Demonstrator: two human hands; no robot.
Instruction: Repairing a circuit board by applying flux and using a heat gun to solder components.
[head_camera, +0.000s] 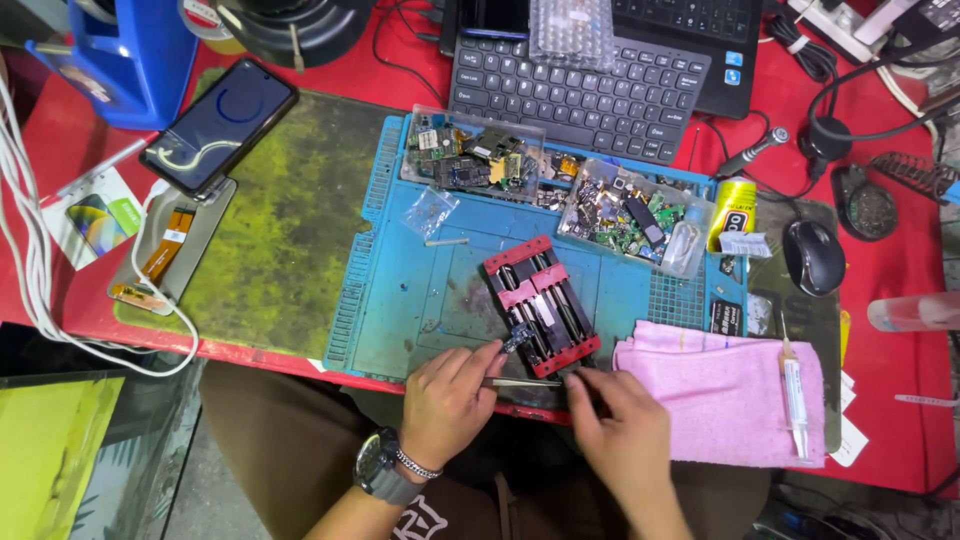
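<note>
Two hands meet at the near edge of a wide blue silicone work mat (420, 290), which lies just beyond the fingertips and spreads away on both sides, apparently to keep small parts from sliding on the red table (900, 260). To the right of the right hand (620, 440) a folded pink cloth (720, 390) covers the mat's corner, with a thin white syringe (795, 395) laid on it, within easy reach. Just past the knuckles stands a red and black clamp fixture (540, 305), tilted, gripping a small circuit part at its near end (too small to make out). Farther off, two clear plastic trays of circuit scraps (560, 185) crowd the mat's far edge, before a black keyboard (580, 85). Well left of the left hand (445, 400) a dark smartphone (220, 125) rests on a grey plate. The left hand, with a wristwatch (378, 465), is curled, pinching slim metal tweezers (520, 382) that lie crosswise; the right hand's fingers close on the other end, seemingly steadying them. Nothing blocks the fixture.
</note>
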